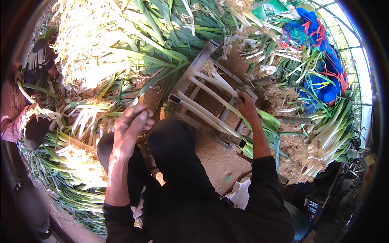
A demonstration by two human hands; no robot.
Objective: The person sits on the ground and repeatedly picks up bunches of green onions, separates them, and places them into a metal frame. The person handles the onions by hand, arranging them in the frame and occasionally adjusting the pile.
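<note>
My right hand (247, 104) grips the stem of a long green onion (225, 83) over a metal rack. Its rooted end points away from me, and green leaves (267, 120) trail below the hand. More white onion stems (206, 114) lie side by side across the square-tube metal rack (209, 45), which stands just beyond my knees. My left hand (132, 126) is raised above my left knee, apart from the rack. Its fingers are curled and slightly blurred; whether anything thin is between them is not visible.
A large heap of green onions (170, 27) fills the far left. Several bunches (70, 179) lie at my left, another bunch (331, 130) at right beside blue netting (325, 73) with red ties. At the left edge, another person's pink sleeve (13, 121) and gloved hand (38, 60) show.
</note>
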